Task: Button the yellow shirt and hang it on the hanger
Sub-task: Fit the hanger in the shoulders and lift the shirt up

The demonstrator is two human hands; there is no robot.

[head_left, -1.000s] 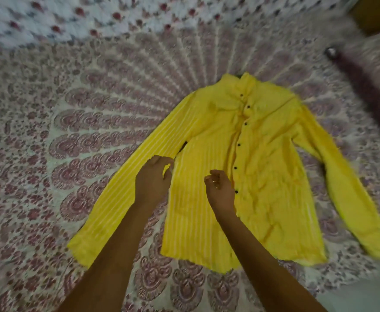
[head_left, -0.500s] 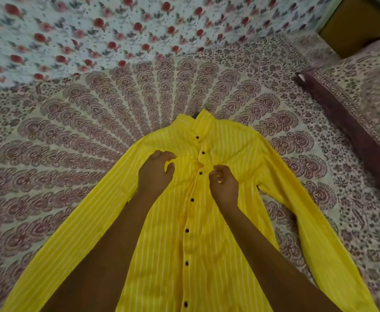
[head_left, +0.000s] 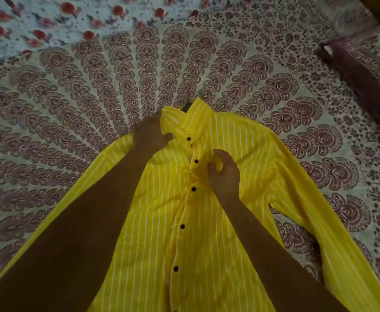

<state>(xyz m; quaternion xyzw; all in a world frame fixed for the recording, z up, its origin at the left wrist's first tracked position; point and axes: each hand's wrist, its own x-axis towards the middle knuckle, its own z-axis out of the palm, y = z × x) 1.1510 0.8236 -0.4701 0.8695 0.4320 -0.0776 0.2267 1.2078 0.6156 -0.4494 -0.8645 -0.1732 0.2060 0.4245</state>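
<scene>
Yellow shirt: left hand grips collar, right hand the placket.

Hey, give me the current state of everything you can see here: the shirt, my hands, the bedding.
Shirt: front up on the bedspread, sleeves spread, collar open.
Buttons: lower ones look fastened; top unclear.
Left hand: gripping fabric beside the collar.
Right hand: gripping fabric beside the buttons.
Pillow: lying at the bed's right edge.
</scene>
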